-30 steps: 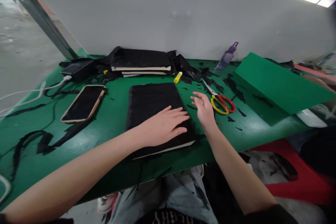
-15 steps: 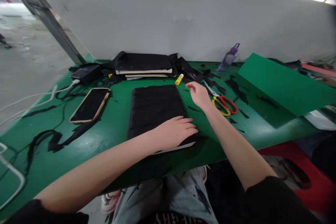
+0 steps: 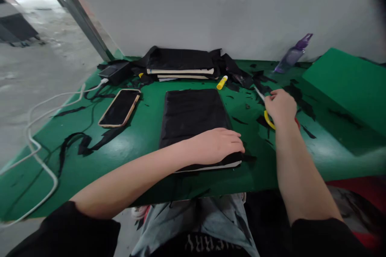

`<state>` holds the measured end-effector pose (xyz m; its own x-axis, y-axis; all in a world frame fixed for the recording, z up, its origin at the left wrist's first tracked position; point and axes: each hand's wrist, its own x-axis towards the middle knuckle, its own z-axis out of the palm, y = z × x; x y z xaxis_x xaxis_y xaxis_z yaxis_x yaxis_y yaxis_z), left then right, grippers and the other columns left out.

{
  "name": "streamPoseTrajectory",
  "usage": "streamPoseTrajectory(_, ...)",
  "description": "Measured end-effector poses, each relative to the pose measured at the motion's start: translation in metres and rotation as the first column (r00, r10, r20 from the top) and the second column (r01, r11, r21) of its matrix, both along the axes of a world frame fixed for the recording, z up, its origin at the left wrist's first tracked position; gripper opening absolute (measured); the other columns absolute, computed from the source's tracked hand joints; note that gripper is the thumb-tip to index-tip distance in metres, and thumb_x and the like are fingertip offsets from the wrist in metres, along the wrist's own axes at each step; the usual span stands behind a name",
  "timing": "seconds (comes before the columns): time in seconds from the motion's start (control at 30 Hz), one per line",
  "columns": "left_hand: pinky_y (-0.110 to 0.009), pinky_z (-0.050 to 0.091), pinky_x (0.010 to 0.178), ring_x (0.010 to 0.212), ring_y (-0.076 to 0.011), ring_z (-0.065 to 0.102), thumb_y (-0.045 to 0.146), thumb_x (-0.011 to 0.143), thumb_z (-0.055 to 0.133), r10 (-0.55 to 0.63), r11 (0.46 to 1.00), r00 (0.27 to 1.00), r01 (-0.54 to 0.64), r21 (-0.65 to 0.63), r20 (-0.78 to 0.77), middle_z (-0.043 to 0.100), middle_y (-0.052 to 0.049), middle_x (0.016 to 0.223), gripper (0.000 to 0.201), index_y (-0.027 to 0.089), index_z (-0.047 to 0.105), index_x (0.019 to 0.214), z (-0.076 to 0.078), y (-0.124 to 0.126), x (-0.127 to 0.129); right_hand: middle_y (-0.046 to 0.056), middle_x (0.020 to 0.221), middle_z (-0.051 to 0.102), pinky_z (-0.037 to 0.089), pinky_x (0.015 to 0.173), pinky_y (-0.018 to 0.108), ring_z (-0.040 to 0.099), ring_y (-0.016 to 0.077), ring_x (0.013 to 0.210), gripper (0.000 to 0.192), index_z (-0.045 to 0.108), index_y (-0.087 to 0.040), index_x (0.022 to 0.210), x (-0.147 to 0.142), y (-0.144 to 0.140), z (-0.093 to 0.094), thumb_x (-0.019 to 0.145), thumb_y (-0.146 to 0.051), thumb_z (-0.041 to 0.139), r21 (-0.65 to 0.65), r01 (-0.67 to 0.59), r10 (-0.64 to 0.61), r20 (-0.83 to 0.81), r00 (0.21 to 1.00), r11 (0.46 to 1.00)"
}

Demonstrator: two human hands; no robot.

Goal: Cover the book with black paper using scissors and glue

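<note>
While your left hand point(image 3: 218, 144) lies flat, fingers loose, on the near right corner of the black cloth-covered board point(image 3: 194, 118), one phone point(image 3: 120, 107) lies well left of those fingers, past bare green table point(image 3: 132, 148). Beyond the fingertips, one glue stick point(image 3: 222, 82) fronts a stack of covered boards point(image 3: 181, 64). Your right hand point(image 3: 280, 107) curls onto the one pair of scissors point(image 3: 267, 112); whether it grips, I cannot tell. Black scraps point(image 3: 262, 88) ring it.
</note>
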<state>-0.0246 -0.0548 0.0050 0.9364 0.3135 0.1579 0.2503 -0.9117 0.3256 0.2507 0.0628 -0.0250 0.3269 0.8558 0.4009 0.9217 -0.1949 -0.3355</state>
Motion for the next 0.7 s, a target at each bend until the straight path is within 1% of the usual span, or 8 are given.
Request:
streamPoseTrajectory(0.1, -0.034, 0.036, 0.108, 0.128, -0.0203, 0.047, 0.007, 0.091, 0.044, -0.014, 1.0, 0.999, 0.015, -0.024, 0.049, 0.067, -0.008, 0.114, 0.024, 0.012, 0.063, 0.105, 0.009, 0.005, -0.006, 0.01, 0.095, 0.064, 0.043, 0.08, 0.041, 0.057, 0.0241, 0.088, 0.027, 0.06, -0.018, 0.101, 0.005, 0.006, -0.009, 0.077, -0.026, 0.05, -0.034, 0.033, -0.033, 0.017, 0.999, 0.999)
streamPoseTrajectory(0.2, -0.035, 0.041, 0.102, 0.118, -0.0213, 0.053, 0.011, 0.09, 0.05, -0.019, 0.998, 0.995, 0.025, -0.058, 0.098, 0.069, -0.007, 0.103, 0.015, 0.013, 0.064, 0.097, 0.019, 0.011, -0.012, 0.008, 0.098, 0.066, 0.041, 0.076, 0.036, 0.055, 0.022, 0.086, 0.027, 0.061, -0.02, 0.101, 0.003, 0.01, -0.014, 0.077, -0.029, 0.051, -0.048, 0.02, -0.018, 0.047, 0.999, 0.999)
streamPoseTrajectory(0.33, -0.034, 0.045, 0.093, 0.104, -0.0201, 0.057, 0.012, 0.09, 0.051, -0.035, 0.998, 0.991, 0.041, -0.04, 0.133, 0.068, -0.006, 0.102, 0.018, 0.016, 0.066, 0.1, 0.03, 0.016, -0.019, 0.007, 0.1, 0.068, 0.039, 0.075, 0.033, 0.055, 0.0204, 0.086, 0.028, 0.061, -0.02, 0.103, 0.001, 0.011, -0.015, 0.078, -0.029, 0.051, -0.034, 0.008, -0.006, 0.071, 0.997, 0.999)
streamPoseTrajectory(0.43, -0.032, 0.046, 0.087, 0.097, -0.0192, 0.058, 0.012, 0.09, 0.051, -0.043, 0.999, 0.995, 0.044, -0.012, 0.095, 0.068, -0.006, 0.097, 0.019, 0.018, 0.07, 0.093, 0.042, 0.016, -0.027, 0.007, 0.1, 0.068, 0.038, 0.076, 0.033, 0.055, 0.0199, 0.086, 0.029, 0.061, -0.019, 0.104, 0.002, 0.011, -0.014, 0.079, -0.028, 0.049, -0.015, 0.007, -0.006, 0.084, 0.996, 1.0)
streamPoseTrajectory(0.53, -0.03, 0.045, 0.089, 0.102, -0.0192, 0.058, 0.011, 0.09, 0.051, -0.005, 1.0, 0.996, 0.005, 0.002, 0.093, 0.068, -0.006, 0.097, 0.02, 0.016, 0.07, 0.092, 0.062, 0.011, -0.04, 0.008, 0.101, 0.068, 0.037, 0.076, 0.033, 0.055, 0.02, 0.087, 0.03, 0.061, -0.018, 0.106, 0.003, 0.011, -0.014, 0.08, -0.028, 0.049, 0.002, 0.005, -0.006, 0.093, 0.996, 1.0)
streamPoseTrajectory(0.6, -0.03, 0.043, 0.094, 0.106, -0.0188, 0.056, 0.009, 0.091, 0.048, 0.035, 0.999, 0.994, -0.036, 0.01, 0.104, 0.067, -0.006, 0.099, 0.022, 0.016, 0.07, 0.093, 0.078, 0.005, -0.051, 0.009, 0.101, 0.068, 0.038, 0.076, 0.033, 0.055, 0.0204, 0.087, 0.031, 0.061, -0.017, 0.107, 0.003, 0.012, -0.014, 0.08, -0.029, 0.049, 0.009, 0.001, -0.001, 0.093, 0.996, 1.0)
streamPoseTrajectory(0.7, -0.03, 0.042, 0.098, 0.109, -0.0173, 0.055, 0.01, 0.091, 0.047, 0.107, 0.993, 0.986, -0.112, 0.03, 0.129, 0.066, -0.005, 0.099, 0.023, 0.015, 0.069, 0.09, 0.101, -0.006, -0.071, 0.011, 0.102, 0.067, 0.038, 0.077, 0.034, 0.056, 0.0217, 0.088, 0.032, 0.061, -0.017, 0.107, 0.001, 0.012, -0.014, 0.081, -0.028, 0.048, 0.021, -0.013, 0.011, 0.094, 0.996, 1.0)
